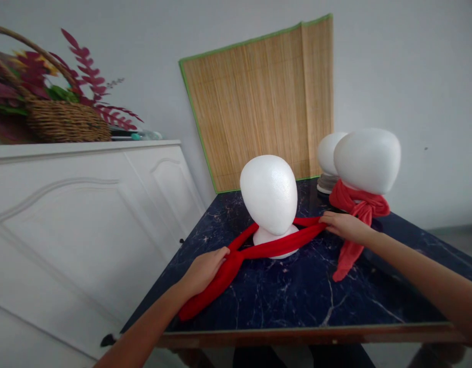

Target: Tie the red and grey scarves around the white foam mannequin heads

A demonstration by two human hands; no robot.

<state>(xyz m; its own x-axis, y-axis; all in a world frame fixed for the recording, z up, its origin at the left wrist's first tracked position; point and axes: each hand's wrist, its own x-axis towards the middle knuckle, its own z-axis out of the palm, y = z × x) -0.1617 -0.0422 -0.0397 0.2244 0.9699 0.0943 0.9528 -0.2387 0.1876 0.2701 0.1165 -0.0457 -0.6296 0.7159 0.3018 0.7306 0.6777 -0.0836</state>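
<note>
A white foam mannequin head (269, 193) stands upright on the dark blue marbled table. A red scarf (274, 247) loops around its neck, one band passing in front and another behind. At the left, my left hand (206, 271) is closed on the scarf, and a loose end hangs below it toward the table's front edge. My right hand (341, 225) pinches the scarf to the right of the head, where the front and back bands meet. The scarf is stretched between both hands.
At the right stands another foam head (368, 159) with a coral-red scarf (360, 204) knotted at its neck. Behind it is a third head (328, 153) with grey cloth round its neck. A bamboo mat (259, 102) hangs behind; a white cabinet (78, 220) with a flower basket (69, 120) stands left.
</note>
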